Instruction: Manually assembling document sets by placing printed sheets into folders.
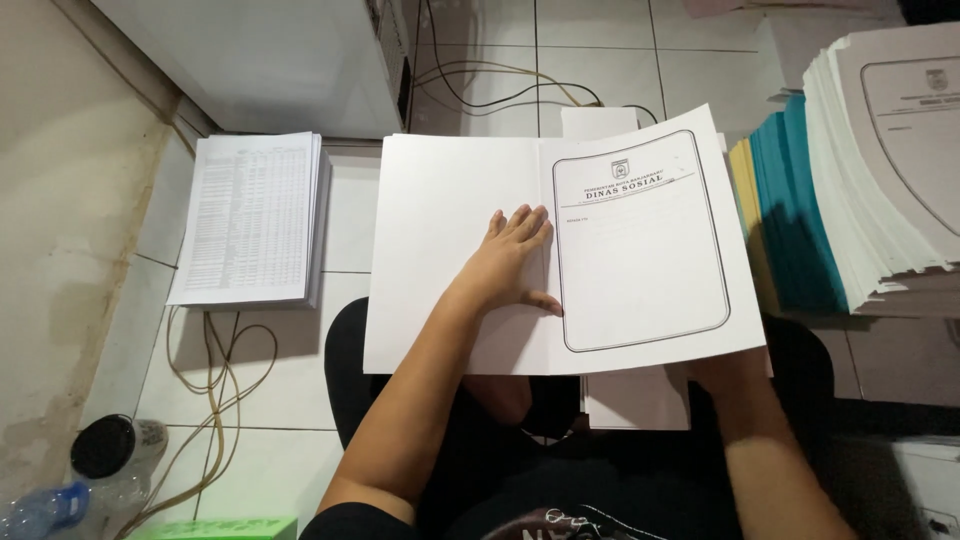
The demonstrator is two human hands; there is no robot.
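1. Right now a white folder cover (560, 250) lies opened flat across the person's lap, its left leaf blank and its right leaf printed with a rounded black frame, a small crest and a heading at the top.
2. The left hand (510, 262) rests palm down on the blank leaf just beside the centre fold, fingers stretched forward and close together, thumb spread out toward the printed leaf; it presses flat and pinches nothing.
3. The right hand is hidden under the lower right corner of the folder cover, with only the forearm showing below that edge, so I cannot tell whether its fingers are spread or closed.
4. Beneath the folder cover, more white sheets (637, 398) stick out at its lower edge, between the two forearms.
5. To the right, a tall stack of white printed covers (885, 180) stands near the folder cover, with a teal and yellow stack of folders (785, 215) just beside it.
6. To the left, a stack of printed tables (252, 218) lies on the tiled floor (290, 400), well apart from the left hand.
7. Beige cables (215, 375) loop over the floor below that stack, and a plastic bottle (60, 500) lies in the lower left corner.
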